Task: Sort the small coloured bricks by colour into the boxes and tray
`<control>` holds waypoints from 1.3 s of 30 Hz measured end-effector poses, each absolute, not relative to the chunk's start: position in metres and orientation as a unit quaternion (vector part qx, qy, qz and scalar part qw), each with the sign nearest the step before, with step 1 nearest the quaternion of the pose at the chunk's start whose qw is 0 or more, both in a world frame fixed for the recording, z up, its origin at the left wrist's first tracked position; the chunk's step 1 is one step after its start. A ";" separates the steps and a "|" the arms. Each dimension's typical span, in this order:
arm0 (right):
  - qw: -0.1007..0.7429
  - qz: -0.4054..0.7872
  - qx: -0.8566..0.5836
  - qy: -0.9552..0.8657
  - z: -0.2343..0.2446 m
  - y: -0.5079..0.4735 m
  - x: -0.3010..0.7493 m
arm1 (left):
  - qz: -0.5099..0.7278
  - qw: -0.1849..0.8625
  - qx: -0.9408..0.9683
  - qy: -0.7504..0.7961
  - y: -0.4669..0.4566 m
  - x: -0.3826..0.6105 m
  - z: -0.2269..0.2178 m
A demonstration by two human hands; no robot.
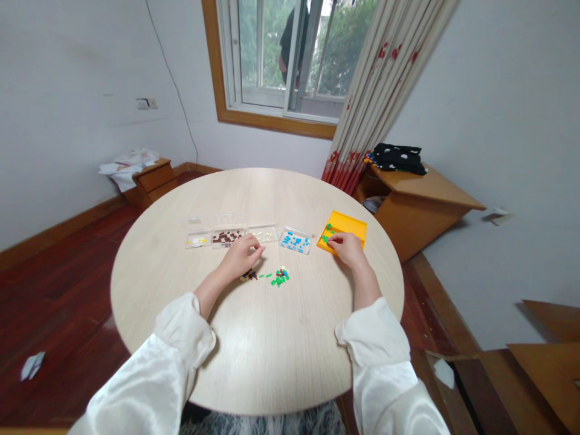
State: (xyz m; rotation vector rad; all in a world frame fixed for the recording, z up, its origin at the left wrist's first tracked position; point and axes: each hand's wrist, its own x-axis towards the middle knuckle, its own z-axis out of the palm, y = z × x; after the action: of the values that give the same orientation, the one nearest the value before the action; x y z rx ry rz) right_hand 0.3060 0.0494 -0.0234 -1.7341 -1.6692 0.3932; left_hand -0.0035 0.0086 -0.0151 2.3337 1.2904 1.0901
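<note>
Left hand (240, 257) hangs loosely curled between the clear cases and a little brown pile (250, 275); from my end I cannot tell whether it holds anything; right hand (351, 249) has its fingertips gathered at the green pieces (326, 240) inside the open orange box (352, 226), though I cannot tell whether one is gripped.

I take the step in hand to be handling those green pieces; the next move calls for a light, precise pinch, the pieces being small and flat.

Left to right on the smooth, wood-grained table (267, 338): hard, glossy, plastic-looking clear cases, holding yellow pieces (198, 240), brown pieces (226, 236) and cream pieces (268, 234); a mixed pile (280, 278), mostly green, nearer me; blue pieces (294, 241), cased; then the rectangular orange box.
</note>
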 end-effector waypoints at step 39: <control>0.204 0.304 -0.424 -0.828 0.002 0.006 0.212 | 0.369 0.124 0.796 0.464 0.011 -0.003 -0.017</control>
State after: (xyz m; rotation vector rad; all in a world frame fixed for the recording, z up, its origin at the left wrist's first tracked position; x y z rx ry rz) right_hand 0.2116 0.0056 0.0024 -1.1835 -2.3096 0.8472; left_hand -0.0033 0.0106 -0.0168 2.3202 1.3535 1.0744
